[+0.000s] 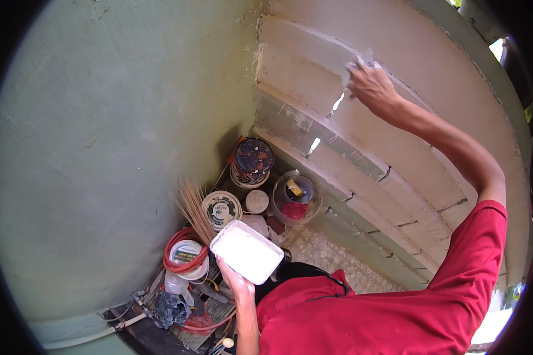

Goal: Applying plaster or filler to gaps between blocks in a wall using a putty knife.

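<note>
My left hand (238, 280) grips the edge of a white rectangular tub (247, 251) that holds smooth white paste, level in front of my body. Up at the pale panelled wall (450, 77), my right hand (370, 86) presses with bent fingers against a horizontal seam. White paste coats its fingertips, and a wet smear lies on the wall around them. Whatever those fingers hold, if anything, is hidden. Just below the hand, a narrow gap (337, 102) lets bright light through; a second bright gap (314, 145) sits lower, under a ledge.
A green wall (118, 130) rises on the left. Along its foot stand a paint-spattered bucket (254, 157), a lidded tub (222, 208), a clear basin (311, 204) with a yellow-handled tool and red cloth, a broom's bristles (190, 204), and a red hose (175, 238) around another bucket.
</note>
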A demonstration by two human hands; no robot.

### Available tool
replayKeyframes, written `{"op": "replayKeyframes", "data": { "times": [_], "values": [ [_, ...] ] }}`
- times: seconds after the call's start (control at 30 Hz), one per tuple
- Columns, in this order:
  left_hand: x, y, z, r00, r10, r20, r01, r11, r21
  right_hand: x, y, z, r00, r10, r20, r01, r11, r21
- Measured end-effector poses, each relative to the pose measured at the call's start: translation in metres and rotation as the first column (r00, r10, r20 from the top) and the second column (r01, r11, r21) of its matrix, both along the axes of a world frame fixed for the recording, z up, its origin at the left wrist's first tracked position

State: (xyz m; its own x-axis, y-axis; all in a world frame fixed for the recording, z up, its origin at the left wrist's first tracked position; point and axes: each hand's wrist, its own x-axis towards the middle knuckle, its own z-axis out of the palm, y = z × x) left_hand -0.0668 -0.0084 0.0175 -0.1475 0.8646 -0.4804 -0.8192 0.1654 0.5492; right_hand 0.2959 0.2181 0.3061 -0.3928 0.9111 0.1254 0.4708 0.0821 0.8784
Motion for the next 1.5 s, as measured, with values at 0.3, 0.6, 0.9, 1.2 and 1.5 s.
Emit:
{"op": "replayKeyframes", "data": {
  "times": [0.3, 0.6, 0.9, 1.2, 1.5],
  "values": [
    [0.019, -0.002, 0.007, 0.996, -0.081, 0.023, 0.079, 0.995, 0.055, -0.03, 0.067, -0.009, 0.993, 0.114, 0.018, -0.114, 0.992, 0.051],
    [0.012, -0.004, 0.027, 0.994, -0.098, 0.058, 0.094, 0.994, 0.061, 0.04, -0.101, -0.004, 0.943, -0.308, -0.127, 0.301, 0.951, -0.071],
    [0.009, -0.007, 0.023, 0.986, -0.161, -0.05, 0.163, 0.986, 0.031, 0.045, -0.043, -0.032, 0.998, 0.057, -0.02, -0.056, 0.996, 0.063],
    [0.021, -0.006, 0.03, 0.972, -0.226, -0.058, 0.23, 0.969, 0.085, 0.082, -0.174, -0.021, 0.974, -0.149, -0.17, 0.159, 0.986, 0.044],
    [0.031, -0.009, 0.03, 0.957, -0.289, -0.032, 0.29, 0.957, 0.01, 0.089, -0.149, -0.024, 0.99, -0.087, -0.111, 0.091, 0.996, 0.026]
  ]
}}
